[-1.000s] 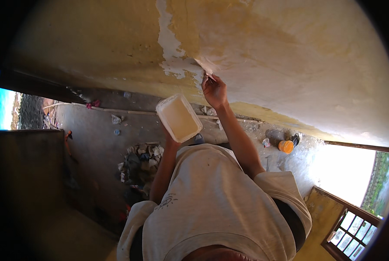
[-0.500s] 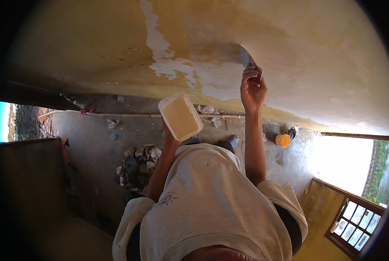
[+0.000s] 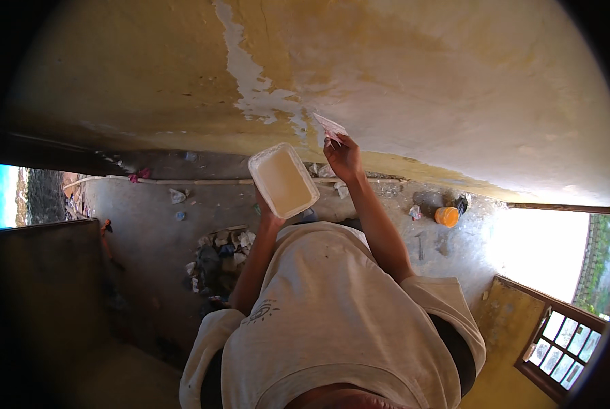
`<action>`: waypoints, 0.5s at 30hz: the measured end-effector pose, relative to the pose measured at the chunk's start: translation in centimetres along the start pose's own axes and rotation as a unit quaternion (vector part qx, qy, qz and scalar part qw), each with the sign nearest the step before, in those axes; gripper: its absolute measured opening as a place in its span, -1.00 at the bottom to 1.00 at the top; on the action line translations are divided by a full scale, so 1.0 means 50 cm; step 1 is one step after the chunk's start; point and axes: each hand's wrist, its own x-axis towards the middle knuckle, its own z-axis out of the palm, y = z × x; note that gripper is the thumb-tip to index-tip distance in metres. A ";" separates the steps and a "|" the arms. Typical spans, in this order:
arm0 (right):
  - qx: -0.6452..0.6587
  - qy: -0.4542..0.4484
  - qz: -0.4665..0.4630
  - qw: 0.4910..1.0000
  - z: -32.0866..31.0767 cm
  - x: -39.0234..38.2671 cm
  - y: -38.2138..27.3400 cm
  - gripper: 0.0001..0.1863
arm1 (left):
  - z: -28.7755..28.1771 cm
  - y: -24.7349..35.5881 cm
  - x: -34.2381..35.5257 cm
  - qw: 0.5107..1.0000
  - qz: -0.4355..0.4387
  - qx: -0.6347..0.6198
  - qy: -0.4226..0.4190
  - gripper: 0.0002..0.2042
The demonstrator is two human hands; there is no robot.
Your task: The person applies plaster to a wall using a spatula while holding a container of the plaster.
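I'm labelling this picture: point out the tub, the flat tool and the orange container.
Tub (image 3: pixel 303 172), head view: right-hand rim.
Flat tool (image 3: pixel 331 126), head view: middle of its blade.
Orange container (image 3: pixel 447 217), head view: middle of its body.

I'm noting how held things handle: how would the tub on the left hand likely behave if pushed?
The tub is probably fairly light, since only the left hand appears to support it. Its straight sides suggest it would slide or tip rather than roll. Pale smears on the rim could make it slippery.
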 end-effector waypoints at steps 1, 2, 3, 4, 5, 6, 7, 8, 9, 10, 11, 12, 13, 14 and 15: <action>0.002 0.000 0.001 1.000 0.003 0.012 0.009 -0.81 | -0.003 0.002 -0.004 1.000 0.001 0.000 0.007 -0.42; -0.002 0.011 0.002 1.000 0.006 0.024 0.013 -0.82 | -0.003 0.000 -0.004 1.000 0.002 0.003 0.010 -0.42; -0.005 0.022 0.001 1.000 0.009 0.035 0.013 -0.82 | -0.003 0.000 -0.006 1.000 0.004 0.007 0.007 -0.42; 0.008 0.001 -0.006 1.000 0.013 0.045 0.009 -0.80 | -0.001 0.001 -0.005 1.000 0.006 0.012 0.006 -0.42; 0.008 0.001 -0.005 1.000 0.021 0.046 0.006 -0.80 | -0.004 0.002 -0.006 1.000 0.010 0.016 0.006 -0.42; 0.021 -0.018 -0.006 1.000 0.042 0.040 -0.007 -0.78 | -0.003 0.001 -0.005 1.000 0.012 0.018 0.003 -0.42; 0.035 -0.038 -0.009 0.999 0.063 0.033 -0.021 -0.77 | -0.001 0.000 -0.003 1.000 0.013 0.021 0.000 -0.42; 0.052 -0.067 -0.015 0.996 0.080 0.020 -0.043 -0.75 | 0.005 -0.004 -0.002 1.000 0.011 0.026 -0.006 -0.42; 0.053 -0.068 -0.020 0.996 0.099 0.004 -0.065 -0.75 | 0.012 -0.005 0.002 1.000 0.008 0.028 -0.011 -0.42; 0.064 -0.090 -0.030 0.993 0.117 -0.018 -0.090 -0.75 | 0.020 -0.009 0.003 0.999 0.004 0.031 -0.016 -0.42; 0.076 -0.114 -0.041 0.990 0.143 -0.044 -0.115 -0.76 | 0.031 -0.012 0.006 0.999 0.000 0.037 -0.024 -0.41; 0.098 -0.129 -0.046 0.986 0.170 -0.071 -0.142 -0.73 | 0.040 -0.013 0.009 0.999 -0.005 0.039 -0.031 -0.41; 0.119 -0.144 -0.050 0.981 0.195 -0.100 -0.169 -0.71 | 0.046 -0.016 0.010 0.998 -0.005 0.042 -0.035 -0.41; 0.138 -0.173 -0.067 0.973 0.214 -0.129 -0.196 -0.67 | 0.049 -0.020 0.011 0.998 -0.013 0.043 -0.038 -0.41; 0.168 -0.195 -0.069 0.964 0.228 -0.156 -0.222 -0.65 | 0.049 -0.023 0.014 0.998 -0.018 0.038 -0.036 -0.41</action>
